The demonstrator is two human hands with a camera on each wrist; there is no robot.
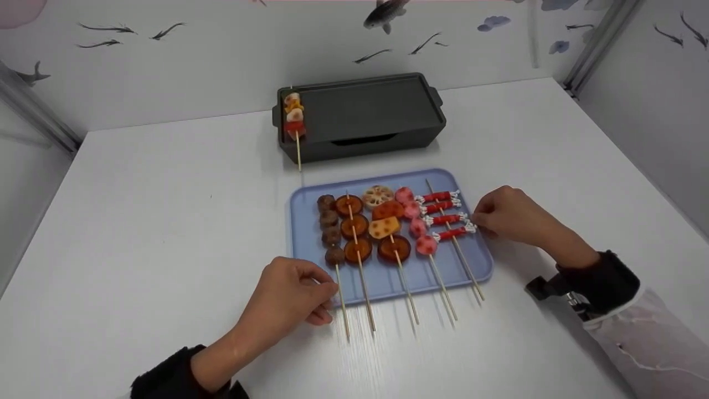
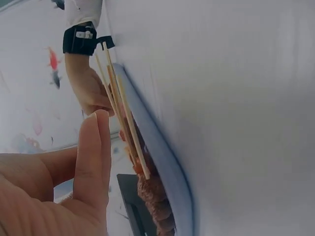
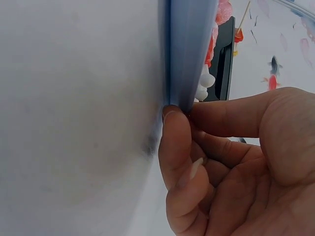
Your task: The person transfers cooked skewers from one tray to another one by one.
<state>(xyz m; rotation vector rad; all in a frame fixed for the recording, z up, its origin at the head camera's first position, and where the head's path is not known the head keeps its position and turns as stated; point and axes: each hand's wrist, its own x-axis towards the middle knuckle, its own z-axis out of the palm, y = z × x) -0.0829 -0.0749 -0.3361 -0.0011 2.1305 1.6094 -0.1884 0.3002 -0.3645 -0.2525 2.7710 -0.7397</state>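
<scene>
A blue tray (image 1: 310, 288) on the table bears several toy food skewers, sticks pointing toward me. My right hand (image 1: 515, 216) pinches the tray's right rim between thumb and fingers, seen closely in the right wrist view at the blue rim (image 3: 187, 54). Beside the tray's near left corner is my left hand (image 1: 293, 293), fingers loosely bent, close to the stick of the brown meatball skewer (image 1: 330, 227). In the left wrist view the sticks (image 2: 125, 113) stand apart from that hand's fingers (image 2: 91, 162), which hold nothing. Red-and-white pieces on a skewer (image 1: 443, 220) lie nearest my right hand.
A dark grey grill (image 1: 365, 111) stands behind the tray, near the wall. Across its left end lies one skewer (image 1: 295, 116), its stick jutting over the front edge. White walls (image 1: 221, 61) with painted fish enclose the table (image 1: 166, 221) at the back and sides.
</scene>
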